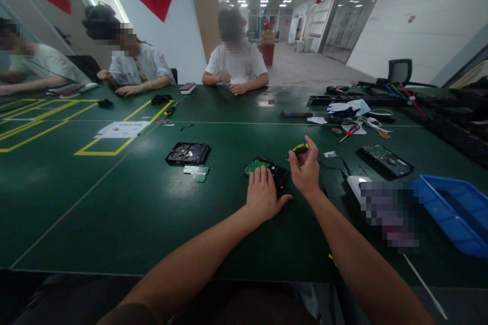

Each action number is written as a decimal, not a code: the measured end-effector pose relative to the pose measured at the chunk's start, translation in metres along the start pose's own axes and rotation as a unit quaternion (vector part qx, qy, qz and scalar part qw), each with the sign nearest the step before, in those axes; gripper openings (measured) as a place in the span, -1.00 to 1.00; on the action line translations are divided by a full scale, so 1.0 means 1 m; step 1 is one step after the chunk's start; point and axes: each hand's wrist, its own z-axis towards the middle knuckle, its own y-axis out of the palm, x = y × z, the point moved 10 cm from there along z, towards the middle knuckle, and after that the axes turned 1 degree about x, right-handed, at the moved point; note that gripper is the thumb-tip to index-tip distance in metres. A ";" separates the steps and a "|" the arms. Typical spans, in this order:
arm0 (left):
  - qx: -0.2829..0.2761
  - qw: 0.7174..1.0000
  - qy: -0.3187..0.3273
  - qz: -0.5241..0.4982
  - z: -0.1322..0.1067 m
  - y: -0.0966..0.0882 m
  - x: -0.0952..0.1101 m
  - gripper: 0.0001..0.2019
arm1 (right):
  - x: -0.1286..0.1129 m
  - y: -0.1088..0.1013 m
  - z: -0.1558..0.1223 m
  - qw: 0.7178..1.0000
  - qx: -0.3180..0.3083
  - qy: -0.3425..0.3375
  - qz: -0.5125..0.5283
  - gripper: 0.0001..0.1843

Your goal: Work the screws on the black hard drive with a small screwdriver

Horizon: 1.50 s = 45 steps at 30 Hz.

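A black hard drive (275,168) with a green circuit board (254,165) facing up lies on the green table in front of me. My left hand (263,194) rests flat on top of it, fingers stretched out, pressing it down. My right hand (306,170) is closed around a screwdriver with a yellow and black handle (300,149), held just to the right of the drive with its thin shaft pointing left toward the board.
An opened hard drive (187,153) with a loose circuit board (197,171) lies to the left. Another drive (384,160) and a blue bin (453,212) stand to the right. Tools and cables clutter the far right. Three people sit across the table.
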 end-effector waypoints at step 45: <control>-0.068 0.974 0.195 -0.095 0.006 -0.011 -0.055 0.08 | -0.003 0.006 -0.003 0.997 -0.039 0.026 0.060 -0.25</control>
